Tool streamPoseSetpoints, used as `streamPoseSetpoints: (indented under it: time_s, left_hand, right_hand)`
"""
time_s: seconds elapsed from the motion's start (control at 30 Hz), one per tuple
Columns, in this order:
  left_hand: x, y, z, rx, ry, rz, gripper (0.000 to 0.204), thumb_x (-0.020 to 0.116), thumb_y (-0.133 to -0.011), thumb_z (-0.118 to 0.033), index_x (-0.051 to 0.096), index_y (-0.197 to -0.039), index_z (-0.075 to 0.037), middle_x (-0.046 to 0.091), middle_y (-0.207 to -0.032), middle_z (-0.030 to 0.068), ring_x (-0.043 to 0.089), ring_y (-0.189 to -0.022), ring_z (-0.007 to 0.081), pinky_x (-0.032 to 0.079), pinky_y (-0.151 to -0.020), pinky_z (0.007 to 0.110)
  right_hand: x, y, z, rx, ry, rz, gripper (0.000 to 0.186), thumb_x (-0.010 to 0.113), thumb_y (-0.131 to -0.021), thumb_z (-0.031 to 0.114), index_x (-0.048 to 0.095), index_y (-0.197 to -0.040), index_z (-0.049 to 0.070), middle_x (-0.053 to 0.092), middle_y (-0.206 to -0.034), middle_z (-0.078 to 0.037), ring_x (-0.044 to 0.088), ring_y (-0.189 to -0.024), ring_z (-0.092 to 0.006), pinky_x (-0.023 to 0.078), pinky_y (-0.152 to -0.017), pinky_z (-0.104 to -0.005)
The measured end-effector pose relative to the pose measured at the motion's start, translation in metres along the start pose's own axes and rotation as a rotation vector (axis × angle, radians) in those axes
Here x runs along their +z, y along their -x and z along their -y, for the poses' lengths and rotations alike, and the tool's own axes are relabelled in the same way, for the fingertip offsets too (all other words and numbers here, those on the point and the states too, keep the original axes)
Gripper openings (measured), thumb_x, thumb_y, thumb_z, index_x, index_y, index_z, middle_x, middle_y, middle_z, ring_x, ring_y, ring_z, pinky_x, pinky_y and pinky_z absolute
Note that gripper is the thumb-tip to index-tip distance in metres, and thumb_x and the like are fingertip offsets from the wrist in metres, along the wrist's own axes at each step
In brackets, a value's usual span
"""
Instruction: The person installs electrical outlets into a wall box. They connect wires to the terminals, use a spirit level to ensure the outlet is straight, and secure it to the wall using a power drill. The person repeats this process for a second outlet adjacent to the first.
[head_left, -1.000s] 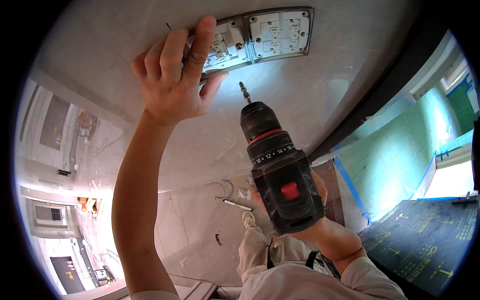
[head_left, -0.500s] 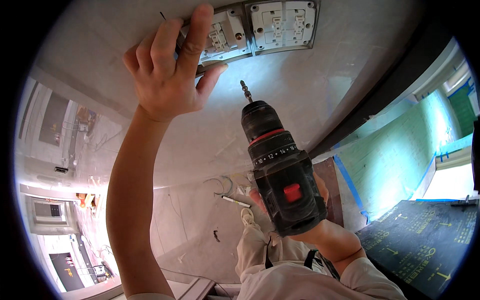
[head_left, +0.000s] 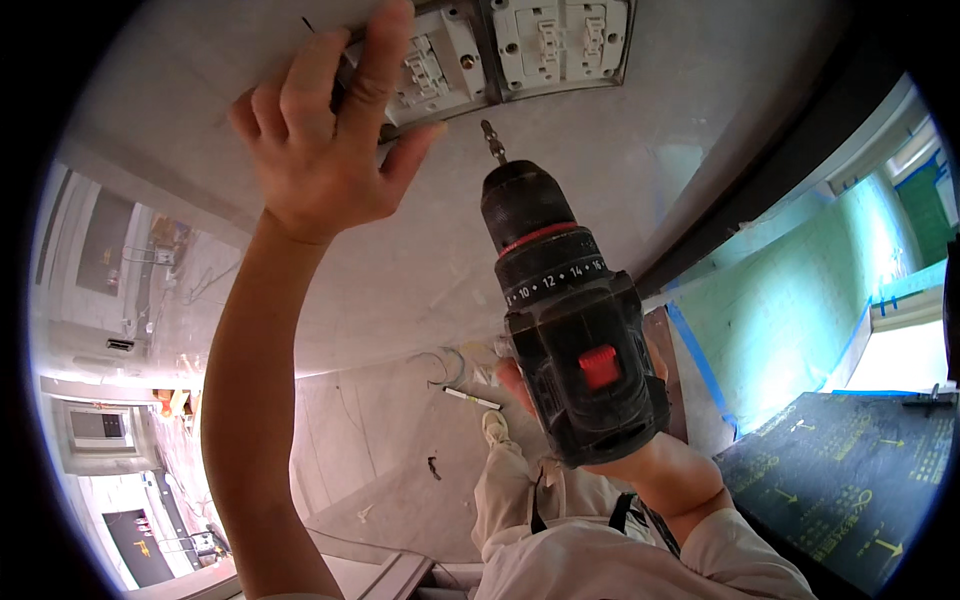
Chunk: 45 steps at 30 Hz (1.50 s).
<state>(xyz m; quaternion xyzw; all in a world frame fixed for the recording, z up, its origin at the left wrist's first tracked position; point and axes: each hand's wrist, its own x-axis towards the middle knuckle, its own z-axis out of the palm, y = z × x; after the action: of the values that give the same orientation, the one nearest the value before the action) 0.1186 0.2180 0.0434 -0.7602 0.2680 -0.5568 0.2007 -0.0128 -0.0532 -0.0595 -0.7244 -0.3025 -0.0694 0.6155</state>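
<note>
Left hand: raised against the pale wall, fingers spread and pressed flat over the left end of a double wall box, thumb under its lower edge. They clamp nothing.

Double outlet box: grey frame at the top of the view, set in the wall. Two white receptacles side by side, cover plate off. The left receptacle lies partly under the fingers; the right receptacle is uncovered.

Right hand: wrapped about the grip of a cordless drill, mostly hidden behind the tool body; fingers closed on the handle.

Cordless drill: black body, red band behind the chuck, white-numbered torque collar, red slide switch on top. Driver bit points up at the box, its tip just below the frame's lower edge, between the two receptacles; whether it touches cannot be told.

Surroundings: blue tape strips along a green wall at right. Dark sheet with yellow arrow marks and lettering, lower right. White marker and loose cable on the floor below, near the person's shoe.
</note>
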Motion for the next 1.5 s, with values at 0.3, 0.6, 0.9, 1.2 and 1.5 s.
streamPoseSetpoints:
  time_s: [0.3,0.6,0.9,1.2,1.5]
  left_hand:
    - [-0.004,-0.006,0.014,0.167,-0.039,-0.014,0.088,0.073,-0.081,-0.043,0.053,-0.150,0.007,0.048,-0.136,0.0195,0.048,-0.116,0.0345,0.034,-0.098,0.048]
    - [-0.006,-0.002,0.005,0.016,-0.013,0.007,0.085,0.076,-0.083,-0.061,0.060,-0.151,-0.012,0.049,-0.135,0.0078,0.042,-0.115,0.0222,0.028,-0.100,0.039]
    - [0.002,-0.002,-0.004,-0.030,-0.064,-0.095,0.065,0.067,-0.089,-0.055,0.069,-0.143,-0.019,0.049,-0.140,0.0031,0.051,-0.109,0.0217,0.038,-0.091,0.039]
    - [-0.002,-0.002,-0.004,-0.004,0.008,-0.054,0.072,0.070,-0.090,-0.058,0.067,-0.144,-0.009,0.047,-0.139,0.0041,0.045,-0.121,0.0209,0.033,-0.103,0.039]
    - [-0.002,-0.003,-0.005,0.000,-0.002,-0.053,0.071,0.070,-0.091,-0.056,0.067,-0.144,-0.009,0.048,-0.139,0.0053,0.045,-0.121,0.0208,0.034,-0.101,0.039]
  right_hand:
    - [-0.001,0.005,-0.002,0.010,-0.004,0.008,0.094,0.085,-0.076,0.001,0.036,-0.156,-0.007,0.068,-0.130,-0.019,0.070,-0.115,-0.0255,0.052,-0.101,-0.0362]
    - [-0.002,-0.012,0.001,0.047,-0.057,-0.016,0.093,0.084,-0.077,0.001,0.037,-0.156,-0.007,0.068,-0.130,-0.019,0.070,-0.114,-0.0270,0.052,-0.100,-0.0366]
    - [-0.002,-0.026,0.020,0.270,-0.197,-0.067,0.091,0.083,-0.077,0.001,0.037,-0.156,-0.006,0.068,-0.129,-0.019,0.070,-0.114,-0.0286,0.053,-0.100,-0.0371]
    - [0.000,-0.028,0.025,0.304,-0.239,-0.097,0.090,0.082,-0.078,0.001,0.037,-0.155,-0.006,0.068,-0.129,-0.020,0.071,-0.113,-0.0301,0.053,-0.099,-0.0375]
    - [0.000,-0.030,0.034,0.344,-0.322,-0.100,0.088,0.082,-0.079,0.001,0.038,-0.155,-0.006,0.068,-0.128,-0.020,0.071,-0.113,-0.0317,0.054,-0.098,-0.0380]
